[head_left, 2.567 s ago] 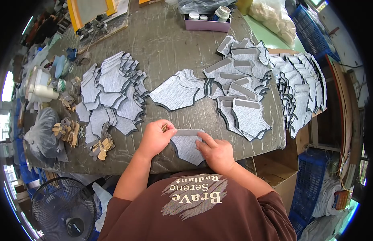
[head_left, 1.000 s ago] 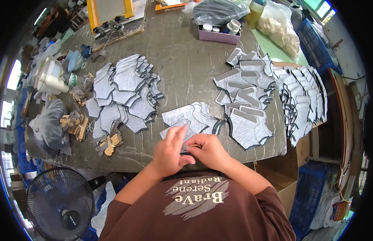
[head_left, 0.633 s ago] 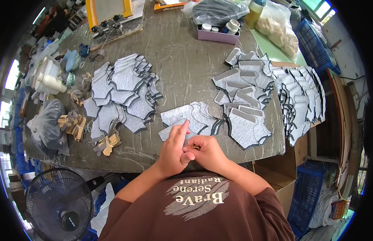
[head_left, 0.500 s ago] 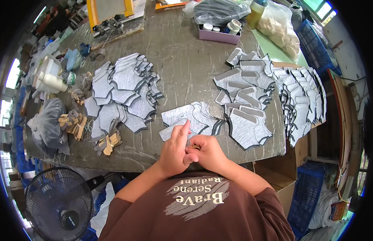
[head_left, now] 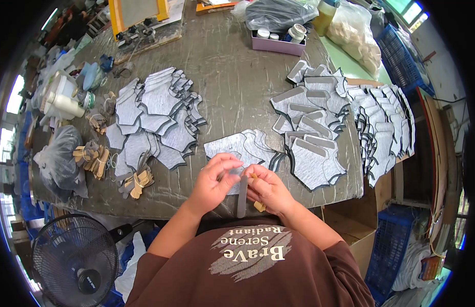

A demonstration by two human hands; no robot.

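Observation:
Both my hands meet above the near table edge. My right hand [head_left: 270,190] is closed on thin tan strips [head_left: 259,206], whose ends stick out below and above its fingers. A narrow grey strip [head_left: 241,198] hangs beside its fingertips, over the edge. My left hand [head_left: 215,183] has curled fingers, thumb and forefinger close together beside the strip's top; what they pinch is blurred. Just beyond lie flat grey cut panels [head_left: 232,143] with dark edges, partly covered by my left hand. On the right, more panels [head_left: 311,156] carry darker grey strips.
Stacked plain panels [head_left: 163,94] and tied strip bundles [head_left: 140,181] lie on the left of the table [head_left: 232,66]. Further panels [head_left: 383,128] rest beyond its right edge. A purple box [head_left: 278,46] with jars stands at the back. A fan [head_left: 76,261] is at lower left.
My hands have parted slightly and turned. My left fingers, pointing up before, are now curled. The grey strip now hangs between my hands, and tan ends show below my right hand.

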